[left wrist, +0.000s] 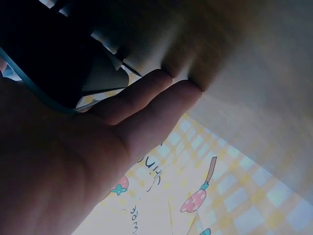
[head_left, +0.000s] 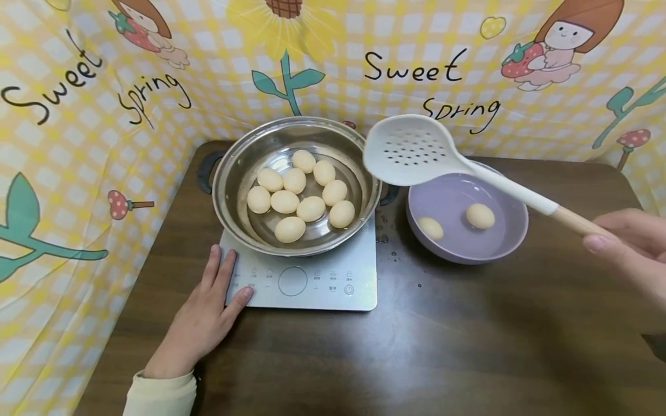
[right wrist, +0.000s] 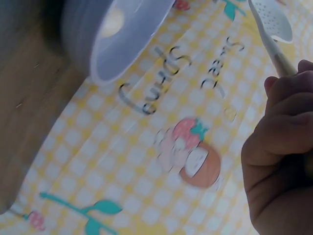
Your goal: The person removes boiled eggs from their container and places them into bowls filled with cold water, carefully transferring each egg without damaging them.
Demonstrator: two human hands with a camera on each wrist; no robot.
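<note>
My right hand [head_left: 632, 254] grips the wooden handle of a white slotted spoon [head_left: 408, 147]. The spoon's perforated head is held up between the pot and the bowl, with nothing on it. Several pale eggs [head_left: 290, 229] lie in a steel pot [head_left: 234, 179] with water. Two more eggs, one of them this egg [head_left: 480, 216], are in a purple bowl [head_left: 463, 257] to the pot's right. My left hand [head_left: 200, 315] rests with extended fingers against the left edge of the silver induction cooker [head_left: 312, 297]. The right wrist view shows curled fingers [right wrist: 283, 132] around the handle.
The cooker, with the pot on it, stands on a dark wooden table [head_left: 416, 346]. Black side handles [head_left: 205, 171] stick out from the pot. Water drops [head_left: 393, 254] dot the table beside the bowl. A yellow checked cloth [head_left: 343, 86] hangs behind and on the left.
</note>
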